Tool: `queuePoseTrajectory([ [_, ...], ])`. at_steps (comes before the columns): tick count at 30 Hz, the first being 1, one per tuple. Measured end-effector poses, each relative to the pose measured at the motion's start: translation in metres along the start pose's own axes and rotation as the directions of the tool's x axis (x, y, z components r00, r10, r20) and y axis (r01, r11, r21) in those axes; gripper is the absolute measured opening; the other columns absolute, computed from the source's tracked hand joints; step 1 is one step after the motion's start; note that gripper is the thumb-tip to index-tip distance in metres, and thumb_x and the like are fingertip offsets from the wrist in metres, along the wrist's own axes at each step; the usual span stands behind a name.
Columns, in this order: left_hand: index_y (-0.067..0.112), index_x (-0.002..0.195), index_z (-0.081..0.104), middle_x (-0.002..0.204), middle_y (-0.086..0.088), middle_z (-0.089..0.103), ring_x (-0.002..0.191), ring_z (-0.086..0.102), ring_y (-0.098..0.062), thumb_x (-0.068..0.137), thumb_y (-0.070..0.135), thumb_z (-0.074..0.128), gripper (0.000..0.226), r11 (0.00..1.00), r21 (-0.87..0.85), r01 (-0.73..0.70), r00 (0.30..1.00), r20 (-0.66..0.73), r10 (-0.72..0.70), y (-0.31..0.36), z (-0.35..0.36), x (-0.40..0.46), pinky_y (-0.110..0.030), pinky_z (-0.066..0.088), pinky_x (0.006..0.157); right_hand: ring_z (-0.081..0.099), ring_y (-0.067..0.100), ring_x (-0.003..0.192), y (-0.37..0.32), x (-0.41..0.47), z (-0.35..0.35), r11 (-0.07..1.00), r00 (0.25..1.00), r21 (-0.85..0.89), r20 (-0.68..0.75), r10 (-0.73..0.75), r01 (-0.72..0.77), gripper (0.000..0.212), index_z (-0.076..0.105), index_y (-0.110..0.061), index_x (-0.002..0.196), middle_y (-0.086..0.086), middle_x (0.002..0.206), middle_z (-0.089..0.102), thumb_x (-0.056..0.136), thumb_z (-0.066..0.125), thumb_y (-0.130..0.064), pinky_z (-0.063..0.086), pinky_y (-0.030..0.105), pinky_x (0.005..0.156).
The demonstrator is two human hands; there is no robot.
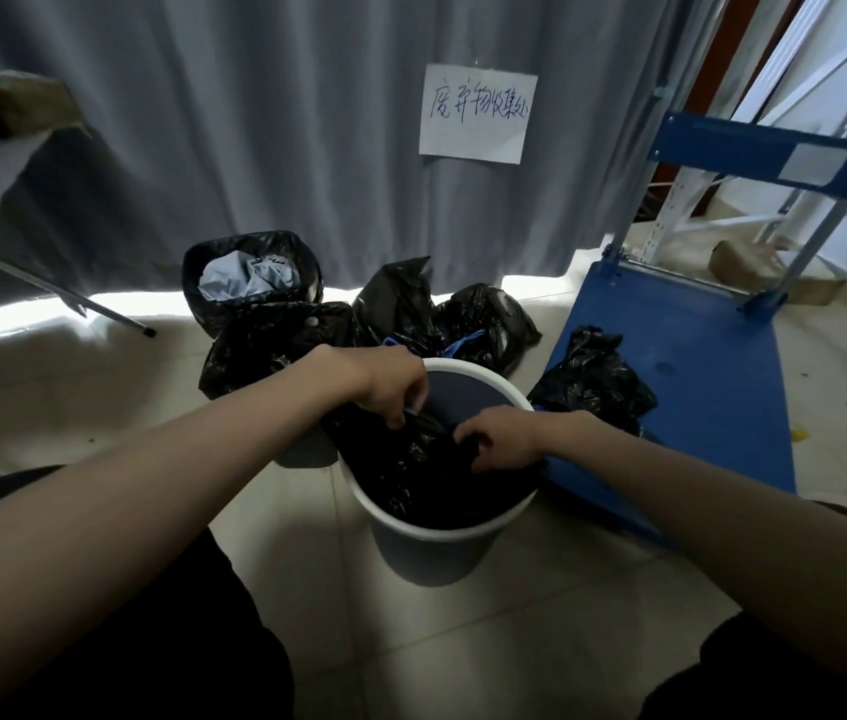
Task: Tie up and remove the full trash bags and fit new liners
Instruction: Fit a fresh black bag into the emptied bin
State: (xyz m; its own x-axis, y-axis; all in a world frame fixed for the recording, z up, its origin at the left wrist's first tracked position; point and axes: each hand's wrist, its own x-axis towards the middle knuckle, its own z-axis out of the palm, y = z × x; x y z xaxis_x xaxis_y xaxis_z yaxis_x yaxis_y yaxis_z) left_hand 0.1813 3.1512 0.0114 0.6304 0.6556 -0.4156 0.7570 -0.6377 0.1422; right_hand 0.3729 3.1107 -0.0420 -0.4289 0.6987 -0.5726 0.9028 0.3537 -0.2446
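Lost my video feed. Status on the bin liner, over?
Left hand and right hand both pinching the black plastic liner. Liner bunched inside the round white bin, not over the rim. Filled black bags behind, not obstructing.

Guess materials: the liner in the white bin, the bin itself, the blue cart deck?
Liner: thin black plastic film, glossy; it crinkles and glints where both hands bunch it. Bin: likely moulded plastic, smooth matte white wall and rim. Cart deck: blue, smooth, faint sheen; painted metal or plastic, can't tell.
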Motion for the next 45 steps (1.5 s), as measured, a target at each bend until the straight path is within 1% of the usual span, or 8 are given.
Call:
queuePoseTrajectory([
  [6,0.026,0.077,0.065,0.07,0.014,0.06,0.07,0.054,-0.006,0.072,0.032,0.082,0.019,0.984,-0.179,-0.018,0.999,0.03,0.024,0.008,0.019,0.007,-0.024,0.046,0.072,0.047,0.035,0.12,-0.002,0.009,0.012,0.965,0.99,-0.234,0.04,0.135,-0.123,0.039,0.045,-0.023,0.136,0.011,0.136,0.044,0.1,0.047,-0.035,0.041,0.045,0.102],
  [14,0.03,0.062,0.058,0.055,0.016,0.053,0.057,0.049,-0.001,0.078,0.031,0.078,0.026,0.959,-0.275,-0.064,0.988,-0.152,0.022,-0.005,0.026,-0.001,-0.02,0.041,0.062,0.031,0.029,0.142,-0.011,0.022,0.011,0.964,0.947,0.164,0.281,0.156,-0.207,0.053,0.027,-0.023,0.153,0.006,0.156,0.03,0.102,0.041,-0.029,0.028,0.041,0.112],
  [17,0.032,0.066,0.061,0.069,0.012,0.062,0.071,0.059,-0.007,0.077,0.037,0.076,0.02,0.984,-0.178,0.007,0.964,-0.26,-0.054,-0.012,0.026,-0.004,-0.026,0.047,0.065,0.053,0.028,0.111,-0.015,0.03,0.002,0.983,0.999,0.181,-0.005,0.036,-0.035,0.029,0.061,-0.023,0.111,0.006,0.115,0.06,0.096,0.042,-0.008,0.037,0.03,0.087],
  [19,0.029,0.074,0.064,0.083,0.009,0.065,0.082,0.062,-0.014,0.079,0.037,0.072,0.012,0.989,-0.119,0.083,0.918,-0.378,-0.122,-0.014,0.026,-0.005,-0.031,0.05,0.07,0.053,0.027,0.088,-0.016,0.036,-0.006,0.964,0.965,0.26,-0.261,0.023,0.048,0.03,0.061,-0.023,0.082,0.005,0.085,0.06,0.089,0.043,0.0,0.035,0.031,0.074],
  [27,0.029,0.089,0.063,0.101,0.004,0.064,0.096,0.062,-0.026,0.084,0.035,0.067,0.008,0.964,-0.139,0.227,0.754,-0.601,-0.264,-0.021,0.022,0.0,-0.034,0.044,0.072,0.048,0.003,0.059,-0.012,0.032,-0.029,0.827,0.85,0.546,-0.492,0.188,0.134,0.016,0.059,-0.022,0.072,-0.007,0.063,0.052,0.085,0.069,-0.023,0.038,0.012,0.057],
  [33,0.027,0.095,0.068,0.101,-0.002,0.065,0.095,0.063,-0.03,0.08,0.039,0.072,0.019,0.952,-0.095,0.292,0.765,-0.575,-0.292,-0.031,0.025,-0.001,-0.035,0.046,0.072,0.044,0.008,0.061,0.015,0.018,-0.032,0.726,0.708,0.658,-0.609,0.357,0.2,0.02,0.052,-0.017,0.085,-0.004,0.068,0.046,0.085,0.072,-0.015,0.034,0.017,0.055],
  [38,0.031,0.095,0.072,0.094,0.003,0.07,0.092,0.063,-0.021,0.073,0.058,0.074,0.035,0.924,-0.301,0.234,0.756,-0.542,-0.368,-0.026,0.022,0.002,-0.035,0.051,0.076,0.05,0.002,0.07,0.022,0.007,-0.03,0.754,0.64,0.602,-0.694,0.331,0.263,0.019,0.06,-0.014,0.079,-0.011,0.071,0.053,0.086,0.064,0.004,0.039,0.022,0.076],
  [45,0.028,0.079,0.074,0.083,0.005,0.07,0.086,0.065,-0.021,0.081,0.022,0.072,0.007,0.911,-0.34,0.233,0.781,-0.492,-0.384,-0.017,0.017,0.009,-0.032,0.051,0.072,0.047,0.008,0.087,0.024,0.001,-0.02,0.928,0.586,0.366,-0.769,0.256,0.075,0.011,0.071,-0.018,0.094,-0.006,0.094,0.048,0.093,0.063,-0.012,0.037,0.023,0.08],
])
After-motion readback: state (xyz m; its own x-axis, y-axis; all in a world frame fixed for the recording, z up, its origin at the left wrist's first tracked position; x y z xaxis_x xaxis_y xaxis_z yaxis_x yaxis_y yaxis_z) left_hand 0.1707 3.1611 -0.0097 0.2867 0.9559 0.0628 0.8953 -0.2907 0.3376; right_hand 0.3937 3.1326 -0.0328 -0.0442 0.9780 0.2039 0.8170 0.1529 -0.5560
